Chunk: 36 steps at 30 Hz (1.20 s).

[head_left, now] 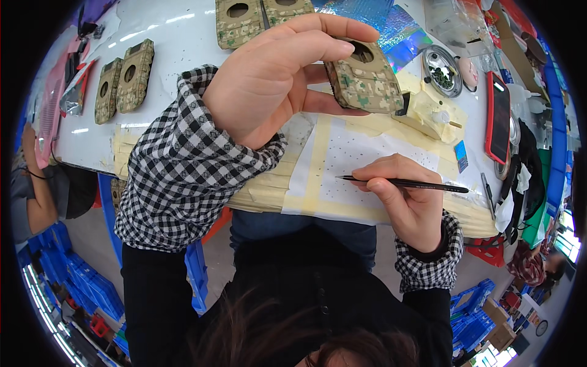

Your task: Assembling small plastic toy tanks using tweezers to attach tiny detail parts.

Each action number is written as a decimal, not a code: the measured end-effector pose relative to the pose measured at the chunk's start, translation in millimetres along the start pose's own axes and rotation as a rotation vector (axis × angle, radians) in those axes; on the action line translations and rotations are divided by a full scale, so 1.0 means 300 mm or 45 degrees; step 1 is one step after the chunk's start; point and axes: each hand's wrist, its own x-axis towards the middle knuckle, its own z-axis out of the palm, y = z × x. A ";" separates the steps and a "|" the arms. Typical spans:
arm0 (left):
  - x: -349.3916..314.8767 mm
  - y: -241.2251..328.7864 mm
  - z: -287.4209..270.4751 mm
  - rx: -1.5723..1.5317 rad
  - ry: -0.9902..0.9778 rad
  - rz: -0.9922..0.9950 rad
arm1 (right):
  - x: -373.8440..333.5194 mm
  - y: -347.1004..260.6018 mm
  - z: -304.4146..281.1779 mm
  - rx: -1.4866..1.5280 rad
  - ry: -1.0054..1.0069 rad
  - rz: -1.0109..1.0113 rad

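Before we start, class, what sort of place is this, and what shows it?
Probably a small-goods workshop or factory: several matching camouflage-patterned cases, a thin black brush-like tool in the right hand, and blue crates nearby.

White table with glare streaks, grey floor underneath, blue plastic crates left and right, cardboard boxes right, bright light strips far left.

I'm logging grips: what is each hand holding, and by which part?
Left hand: a camouflage-patterned case, by its left side. Right hand: a slim black pen-like tool, by the shaft near its pointed tip.
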 end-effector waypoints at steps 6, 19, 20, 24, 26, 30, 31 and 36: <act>-0.005 0.002 -0.001 0.001 -0.001 0.004 | 0.001 -0.001 -0.002 -0.006 -0.012 -0.017; -0.020 0.052 0.017 -0.168 0.051 -0.242 | 0.001 -0.005 0.000 0.013 0.001 0.032; -0.022 0.051 0.016 -0.182 0.033 -0.228 | 0.002 -0.006 0.000 0.012 -0.001 0.030; -0.016 0.053 0.026 -0.145 0.073 -0.255 | 0.001 -0.004 -0.001 0.012 0.001 0.022; -0.015 0.054 0.030 -0.118 0.106 -0.272 | 0.002 -0.003 -0.001 0.016 -0.001 0.017; -0.020 0.049 0.020 -0.155 0.065 -0.243 | 0.002 -0.003 -0.001 0.009 0.000 0.017; -0.020 0.048 0.018 -0.166 0.052 -0.234 | 0.002 -0.002 -0.001 0.006 0.001 0.018; -0.021 0.048 0.020 -0.189 0.037 -0.212 | 0.002 0.000 0.001 0.019 0.025 0.019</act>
